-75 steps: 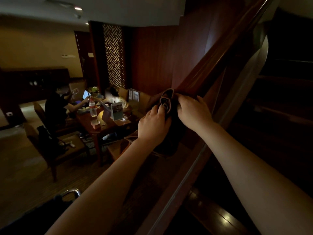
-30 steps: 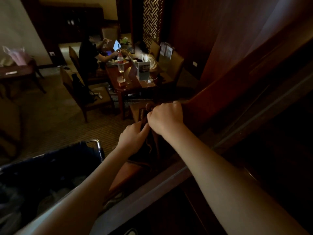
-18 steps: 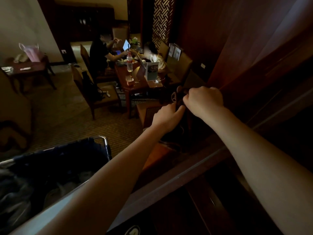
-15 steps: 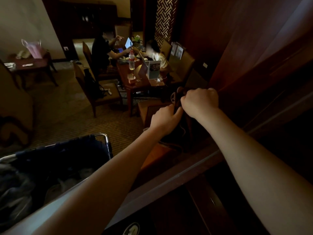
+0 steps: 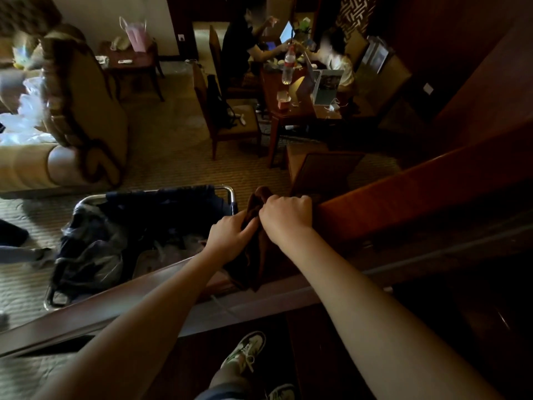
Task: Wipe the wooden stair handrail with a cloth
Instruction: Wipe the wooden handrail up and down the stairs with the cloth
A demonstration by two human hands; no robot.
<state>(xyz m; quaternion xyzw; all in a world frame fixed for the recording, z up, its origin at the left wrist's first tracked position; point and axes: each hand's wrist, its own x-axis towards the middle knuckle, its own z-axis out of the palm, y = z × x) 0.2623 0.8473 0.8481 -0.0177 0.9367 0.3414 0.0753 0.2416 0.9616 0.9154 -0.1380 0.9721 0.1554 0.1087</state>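
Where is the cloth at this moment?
In the head view, the dark cloth sits at centre, draped over the lower end of the wooden handrail, held between the left hand and right hand.

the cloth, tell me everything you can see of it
The cloth is dark brown, soft and bunched, looking like a thin towel. It is draped over the lower end of the wooden handrail, with a rumpled fold standing up above the knuckles and the rest hanging down in loose folds below the hands. The right hand grips it from above, fingers curled over the rail; the left hand pinches its near side. The dim light hides its edges and any pattern.
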